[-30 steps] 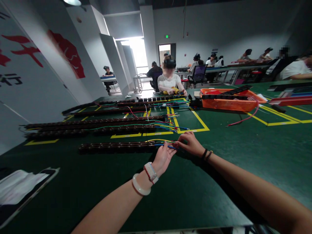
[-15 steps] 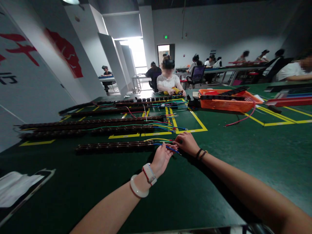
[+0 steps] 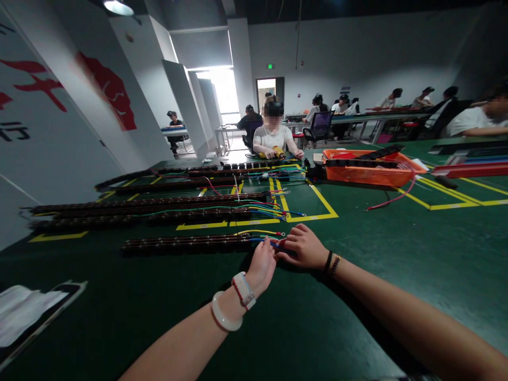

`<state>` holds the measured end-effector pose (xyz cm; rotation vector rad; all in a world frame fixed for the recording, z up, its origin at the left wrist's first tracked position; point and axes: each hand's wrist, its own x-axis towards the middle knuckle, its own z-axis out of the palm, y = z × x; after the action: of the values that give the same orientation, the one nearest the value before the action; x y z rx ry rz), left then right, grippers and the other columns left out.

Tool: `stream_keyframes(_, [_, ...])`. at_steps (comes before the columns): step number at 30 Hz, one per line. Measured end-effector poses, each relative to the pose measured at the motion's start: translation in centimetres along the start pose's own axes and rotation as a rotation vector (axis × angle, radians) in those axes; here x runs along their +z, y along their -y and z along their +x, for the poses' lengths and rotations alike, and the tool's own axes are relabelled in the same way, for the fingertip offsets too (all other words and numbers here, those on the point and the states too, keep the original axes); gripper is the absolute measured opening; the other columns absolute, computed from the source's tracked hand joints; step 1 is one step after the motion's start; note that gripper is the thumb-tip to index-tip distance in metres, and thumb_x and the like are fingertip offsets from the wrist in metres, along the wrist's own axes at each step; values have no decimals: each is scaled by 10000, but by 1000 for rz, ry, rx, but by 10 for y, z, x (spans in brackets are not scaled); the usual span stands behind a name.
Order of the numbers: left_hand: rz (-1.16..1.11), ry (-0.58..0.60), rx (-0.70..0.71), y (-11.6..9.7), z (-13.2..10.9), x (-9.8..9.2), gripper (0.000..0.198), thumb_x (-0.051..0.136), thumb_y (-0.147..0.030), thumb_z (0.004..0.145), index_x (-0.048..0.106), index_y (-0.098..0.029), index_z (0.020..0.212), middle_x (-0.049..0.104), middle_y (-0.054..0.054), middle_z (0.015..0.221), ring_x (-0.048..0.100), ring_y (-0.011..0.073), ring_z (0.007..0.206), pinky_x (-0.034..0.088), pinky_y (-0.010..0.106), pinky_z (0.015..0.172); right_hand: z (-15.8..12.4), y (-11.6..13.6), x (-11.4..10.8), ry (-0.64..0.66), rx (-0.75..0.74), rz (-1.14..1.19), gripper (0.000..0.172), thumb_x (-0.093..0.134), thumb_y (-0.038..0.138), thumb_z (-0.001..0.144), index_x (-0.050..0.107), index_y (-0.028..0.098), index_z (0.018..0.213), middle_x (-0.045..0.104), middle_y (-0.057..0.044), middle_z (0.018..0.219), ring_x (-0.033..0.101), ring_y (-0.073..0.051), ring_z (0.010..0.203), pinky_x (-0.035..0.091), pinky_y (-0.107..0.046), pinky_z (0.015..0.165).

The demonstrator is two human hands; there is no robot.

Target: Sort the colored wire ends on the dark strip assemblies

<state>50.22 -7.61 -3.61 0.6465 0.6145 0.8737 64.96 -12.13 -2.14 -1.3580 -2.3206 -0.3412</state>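
A long dark strip [image 3: 186, 243] with a row of small parts lies on the green table [image 3: 397, 264] in front of me. Thin blue, yellow and red wires [image 3: 264, 236] stick out of its right end. My left hand [image 3: 262, 267], with a watch and a white bangle on the wrist, pinches the blue wire at that end. My right hand [image 3: 304, 247] rests beside it, fingers curled and touching the same wire ends. The two hands nearly meet.
Several more dark strips with coloured wires [image 3: 159, 209] lie farther back inside yellow floor-tape lines. An orange basket [image 3: 369, 170] stands at back right. A person [image 3: 273, 135] sits across the table; others work at far benches. White paper [image 3: 24, 312] lies at left.
Both hands have drawn slightly closer to me and together at the strip's right end. The blue wire sticks out less between them.
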Motion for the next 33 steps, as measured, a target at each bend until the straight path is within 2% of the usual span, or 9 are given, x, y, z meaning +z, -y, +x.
stream_keyframes(8, [-8, 80, -19, -3, 0, 1, 201, 425, -277, 915, 536, -137, 822, 647, 97, 839, 631, 152, 798, 478, 338, 837, 2, -4, 5, -16, 201, -54, 317, 404, 355, 922, 608, 196, 738, 605, -48, 705, 455, -173, 719, 294, -330, 740])
stream_keyframes(11, [163, 139, -40, -1, -1, 1, 190, 467, -323, 892, 520, -148, 843, 649, 73, 786, 632, 140, 707, 498, 325, 757, 3, -5, 7, -38, 226, -82, 296, 430, 347, 913, 584, 194, 711, 609, -50, 732, 457, -176, 736, 294, -325, 745])
stream_keyframes(14, [540, 261, -64, 1, -9, 3, 313, 423, -450, 881, 495, -168, 765, 617, 37, 625, 592, 137, 527, 473, 274, 555, 3, -7, 9, -40, 253, -99, 252, 449, 322, 908, 592, 194, 744, 615, -55, 760, 465, -181, 751, 295, -327, 754])
stream_keyframes(16, [858, 372, 47, 1, -18, 5, 401, 349, -499, 889, 478, -185, 676, 568, 17, 531, 541, 133, 452, 411, 251, 486, 3, -9, 11, -24, 243, -83, 255, 460, 347, 906, 600, 195, 757, 610, -53, 756, 466, -183, 757, 303, -325, 756])
stream_keyframes(19, [1290, 654, 498, -3, -35, 8, 372, 385, -419, 896, 508, -199, 623, 549, 19, 536, 512, 130, 489, 368, 260, 540, 2, -9, 12, 21, 166, -42, 271, 484, 391, 893, 607, 196, 751, 599, -48, 764, 465, -182, 776, 318, -316, 758])
stream_keyframes(22, [1537, 1020, 892, -2, -47, 9, 301, 435, -324, 883, 543, -217, 624, 566, 49, 565, 519, 152, 535, 334, 285, 551, 2, -8, 12, 54, 100, 0, 225, 508, 366, 882, 616, 200, 776, 597, -44, 793, 471, -181, 799, 327, -320, 788])
stream_keyframes(24, [1596, 1178, 1027, 1, -51, 8, 276, 459, -297, 872, 542, -231, 617, 565, 58, 558, 526, 164, 544, 320, 294, 538, 2, -7, 11, 52, 96, 35, 198, 514, 354, 878, 626, 205, 809, 601, -46, 814, 482, -186, 819, 330, -333, 809])
stream_keyframes(29, [1594, 1317, 1131, 8, -51, 7, 253, 476, -236, 859, 535, -243, 613, 571, 68, 558, 532, 177, 552, 313, 308, 540, 5, -8, 8, -35, 228, 183, 234, 530, 402, 860, 605, 214, 978, 601, -64, 915, 508, -203, 878, 362, -352, 819])
stream_keyframes(33, [1708, 1335, 996, 6, -53, 10, 239, 478, -249, 860, 551, -251, 632, 604, 81, 599, 555, 191, 593, 331, 311, 569, 7, -12, 10, -55, 324, 286, 269, 563, 418, 835, 582, 225, 1021, 588, -62, 968, 512, -214, 939, 380, -375, 867])
